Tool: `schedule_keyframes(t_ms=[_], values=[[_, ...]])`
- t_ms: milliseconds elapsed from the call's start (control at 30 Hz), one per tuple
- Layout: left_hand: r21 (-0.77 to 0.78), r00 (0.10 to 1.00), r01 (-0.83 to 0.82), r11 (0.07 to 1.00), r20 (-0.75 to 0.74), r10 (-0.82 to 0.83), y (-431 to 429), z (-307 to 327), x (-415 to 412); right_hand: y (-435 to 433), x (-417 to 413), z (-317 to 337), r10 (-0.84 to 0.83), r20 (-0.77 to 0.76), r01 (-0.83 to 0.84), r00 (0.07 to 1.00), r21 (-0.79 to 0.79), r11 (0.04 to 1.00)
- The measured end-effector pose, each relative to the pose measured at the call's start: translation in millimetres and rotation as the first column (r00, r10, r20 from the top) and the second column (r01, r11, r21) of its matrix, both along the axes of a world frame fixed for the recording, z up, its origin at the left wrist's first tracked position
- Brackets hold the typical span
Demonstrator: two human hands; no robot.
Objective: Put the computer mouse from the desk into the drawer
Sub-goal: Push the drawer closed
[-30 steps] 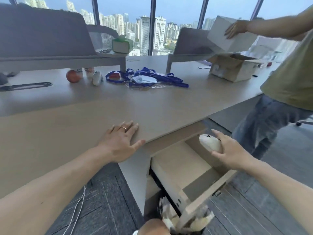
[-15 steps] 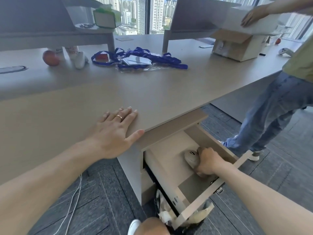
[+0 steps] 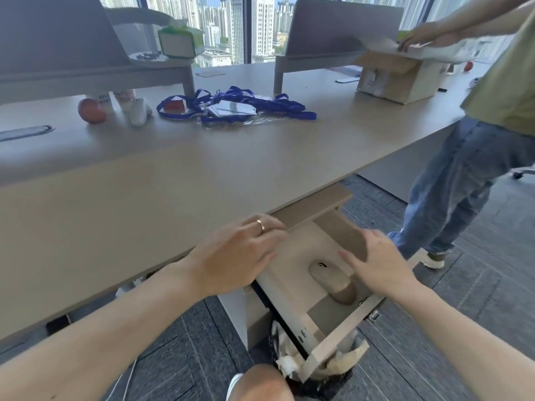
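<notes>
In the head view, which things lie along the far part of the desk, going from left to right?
Red apple → white object → blue lanyards → cardboard box.

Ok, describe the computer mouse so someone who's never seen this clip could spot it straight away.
Start at the long wooden desk and drop to the open drawer under its near edge. The mouse lies on the drawer floor, just left of the right hand, which hovers open and does not hold it. It is the only rounded, off-white thing in there.
</notes>
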State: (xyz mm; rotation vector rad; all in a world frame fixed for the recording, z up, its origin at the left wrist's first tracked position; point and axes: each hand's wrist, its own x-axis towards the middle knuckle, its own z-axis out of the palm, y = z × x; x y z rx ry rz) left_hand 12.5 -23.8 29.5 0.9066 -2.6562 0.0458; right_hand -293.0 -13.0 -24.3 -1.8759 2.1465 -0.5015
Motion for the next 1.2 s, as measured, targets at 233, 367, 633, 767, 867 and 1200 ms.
schedule_keyframes(t_ms=[233,367,633,767,867,1200], values=[[0.317,0.926,-0.37,0.873,0.053,0.373,5.1,-38.5,-19.6,50.2,-36.2,-22.7,-0.436,0.505,0.427,0.745,0.141,0.893],[0.317,0.911,-0.409,0.855,0.085,0.404,5.3,-43.6,-25.7,45.6,-23.0,-29.3,-0.497,0.661,0.477,0.563,0.231,0.848],[0.296,0.896,-0.439,0.849,0.075,0.437,4.8,-44.6,-28.8,23.9,-6.0,-38.4,-0.425,0.816,0.407,0.392,0.261,0.876],[0.305,0.915,-0.397,0.866,0.057,0.399,-0.6,-43.0,-22.6,5.6,8.3,-37.9,-0.431,0.851,0.401,0.301,0.297,0.867],[0.268,0.925,-0.376,0.887,0.043,0.379,-2.8,-45.6,-20.3,-7.6,20.2,-36.0,-0.422,0.86,0.386,0.287,0.299,0.872],[0.224,0.931,-0.337,0.915,-0.066,0.359,-11.7,-64.2,-13.1,-48.0,61.7,-27.0,-0.39,0.897,0.328,0.206,0.312,0.891]])
